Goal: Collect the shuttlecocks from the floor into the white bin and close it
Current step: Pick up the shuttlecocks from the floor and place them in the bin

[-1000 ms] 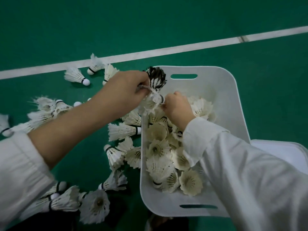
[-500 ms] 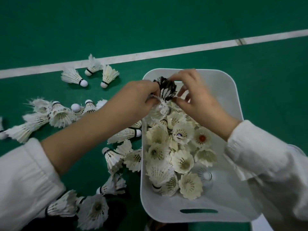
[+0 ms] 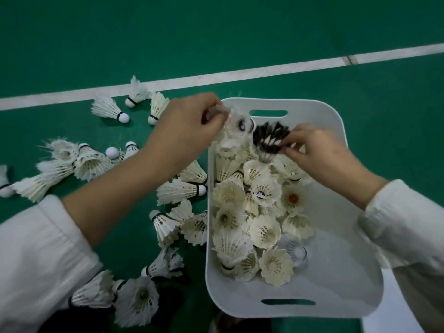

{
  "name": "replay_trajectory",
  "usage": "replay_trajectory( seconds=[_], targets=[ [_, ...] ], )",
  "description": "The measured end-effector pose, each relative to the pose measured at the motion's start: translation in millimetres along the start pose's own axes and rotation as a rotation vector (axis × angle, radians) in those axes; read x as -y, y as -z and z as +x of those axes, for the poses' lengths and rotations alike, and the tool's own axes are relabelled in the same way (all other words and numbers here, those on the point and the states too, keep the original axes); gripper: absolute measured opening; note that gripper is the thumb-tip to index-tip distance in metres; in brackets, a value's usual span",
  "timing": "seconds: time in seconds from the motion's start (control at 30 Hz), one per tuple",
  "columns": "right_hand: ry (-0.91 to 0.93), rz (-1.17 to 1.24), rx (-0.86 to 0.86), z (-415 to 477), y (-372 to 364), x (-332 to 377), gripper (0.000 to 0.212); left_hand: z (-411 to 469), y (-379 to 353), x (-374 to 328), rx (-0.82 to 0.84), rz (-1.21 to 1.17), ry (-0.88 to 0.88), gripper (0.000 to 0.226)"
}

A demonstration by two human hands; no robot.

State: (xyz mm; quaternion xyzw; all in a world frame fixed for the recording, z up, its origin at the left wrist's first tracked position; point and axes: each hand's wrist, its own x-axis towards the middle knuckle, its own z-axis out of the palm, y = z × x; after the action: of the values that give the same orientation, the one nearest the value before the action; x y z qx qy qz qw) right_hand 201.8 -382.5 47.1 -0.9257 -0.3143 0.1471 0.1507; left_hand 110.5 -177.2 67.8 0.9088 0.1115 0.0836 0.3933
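Nearest: loose shuttlecocks (image 3: 137,301) lay on the green floor (image 3: 360,140) along the left wall of the white bin (image 3: 336,296). The bin stood open with no lid on it. A pile of shuttlecocks (image 3: 264,231) filled its left half, skirts mostly upward.

At the bin's far-left corner the left hand (image 3: 189,126) gripped a white clump (image 3: 234,133) by the feathers. The right hand (image 3: 319,155) pinched the black shuttlecock (image 3: 270,138) at its skirt rim, over the far end.

Beyond, three shuttlecocks (image 3: 108,109) lay by the court line (image 3: 240,75).

Judgement: very light, with brittle feathers that crush easily and tangle when nested. Best taken loosely at the cork, never squeezed at the skirt.
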Motion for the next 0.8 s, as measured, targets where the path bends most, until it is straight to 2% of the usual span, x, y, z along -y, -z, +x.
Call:
replay_trajectory(
  seconds=[0.13,0.2,0.27,0.33,0.43,0.53,0.6,0.67,0.73,0.8],
  targets=[
    [0.149,0.006,0.126,-11,-30,28,0.022,13,-5,3,-0.042,-0.016,0.069,0.007],
    [0.184,-0.071,0.157,-10,-57,38,0.021,17,-10,1,-0.025,-0.016,0.095,0.008],
    [0.265,-0.205,0.157,-7,-83,40,0.004,18,-14,0,0.007,0.007,0.091,0.009],
    [0.281,-0.174,0.167,-4,-100,37,0.018,17,-17,-1,0.044,0.041,0.081,0.01],
    [0.194,-0.162,0.14,2,-106,32,0.009,14,-23,-2,0.09,0.093,0.073,0.012],
    [0.185,-0.158,0.17,-2,-88,31,0.026,12,-29,-2,0.121,0.15,0.051,0.015],
    [0.087,-0.037,0.174,-7,-63,30,0.029,12,-30,0,0.121,0.175,0.039,0.017],
    [-0.035,0.158,0.035,-14,-34,26,0.022,12,-32,1,0.118,0.177,0.034,0.017],
    [0.005,0.314,-0.107,-23,-9,24,0.031,12,-34,1,0.117,0.178,0.036,0.017],
    [0.098,0.297,-0.039,-25,-1,24,0.045,12,-37,-2,0.125,0.17,0.039,0.017]
  ],
)
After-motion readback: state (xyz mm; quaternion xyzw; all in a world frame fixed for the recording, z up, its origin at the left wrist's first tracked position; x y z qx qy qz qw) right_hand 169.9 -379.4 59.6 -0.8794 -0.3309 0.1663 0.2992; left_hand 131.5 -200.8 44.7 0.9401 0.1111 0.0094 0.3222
